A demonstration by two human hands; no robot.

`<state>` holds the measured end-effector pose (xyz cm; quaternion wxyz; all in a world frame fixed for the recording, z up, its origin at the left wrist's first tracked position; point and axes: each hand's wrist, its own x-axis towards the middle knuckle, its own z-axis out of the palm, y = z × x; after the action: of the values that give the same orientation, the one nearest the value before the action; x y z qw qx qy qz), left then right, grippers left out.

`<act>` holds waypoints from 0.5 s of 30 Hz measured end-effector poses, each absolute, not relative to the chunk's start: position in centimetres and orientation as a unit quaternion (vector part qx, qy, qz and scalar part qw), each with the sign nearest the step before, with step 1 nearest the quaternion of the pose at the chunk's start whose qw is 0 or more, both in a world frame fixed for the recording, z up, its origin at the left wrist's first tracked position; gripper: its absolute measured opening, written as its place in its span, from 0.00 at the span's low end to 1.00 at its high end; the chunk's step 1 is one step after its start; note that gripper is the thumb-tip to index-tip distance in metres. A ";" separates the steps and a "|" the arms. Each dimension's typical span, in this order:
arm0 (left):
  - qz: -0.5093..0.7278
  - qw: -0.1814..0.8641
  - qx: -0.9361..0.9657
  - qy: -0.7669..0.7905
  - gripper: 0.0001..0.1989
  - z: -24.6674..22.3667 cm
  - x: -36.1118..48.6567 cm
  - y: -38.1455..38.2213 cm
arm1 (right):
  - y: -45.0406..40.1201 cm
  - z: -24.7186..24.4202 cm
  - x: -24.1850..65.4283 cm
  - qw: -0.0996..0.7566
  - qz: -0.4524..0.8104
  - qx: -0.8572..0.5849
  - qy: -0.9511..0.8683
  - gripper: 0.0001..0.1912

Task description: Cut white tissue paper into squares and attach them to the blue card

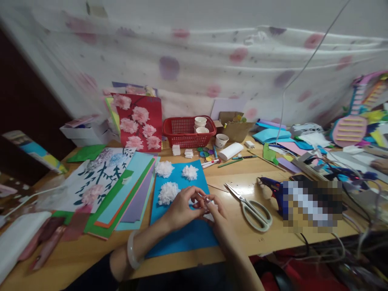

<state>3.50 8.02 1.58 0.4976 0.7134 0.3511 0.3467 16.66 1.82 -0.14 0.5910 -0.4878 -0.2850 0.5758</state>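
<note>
i'm pinching the fingertips of my left hand [183,206] and right hand [218,211] narrowly together, holding a small white piece [209,217] between them — my fingers are mostly hiding it, so i can't tell its full shape. under my fingers a blue sheet [182,238] is lying, and to their left and beyond, three white ruffled flowers [169,193] are sitting on it. right of my fingers, scissors [246,203] are resting on the wooden table [227,248]; farther right, a glue gun [274,186] is lying, a pixelated patch [315,204] beside it covering any label. beyond my fingers a red basket [178,139] is holding white cups, and a printed cup [222,140] is standing right of it, its marks too small to read. farther left, a red card [156,121] is standing with pink flowers — the faint marks near its top are staying unreadable to me.
</note>
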 end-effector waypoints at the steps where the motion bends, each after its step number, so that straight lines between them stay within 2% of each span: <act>1: 0.344 0.510 0.708 0.348 0.13 1.7 3.3 8.0 | 1.8 0.1 16.4 0.589 0.580 -0.483 -0.289 0.15; 9: 0.319 0.600 0.661 0.318 0.16 1.4 1.8 8.4 | 1.2 1.0 16.2 0.560 0.614 -0.471 -0.296 0.17; 15: 0.319 0.744 0.508 0.294 0.26 1.1 1.1 9.0 | 1.4 0.7 16.6 0.527 0.643 -0.478 -0.283 0.18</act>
<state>1.14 9.03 1.11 0.7438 0.5084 0.2935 0.3195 16.64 1.44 0.68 0.5266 -0.4783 -0.2832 0.6433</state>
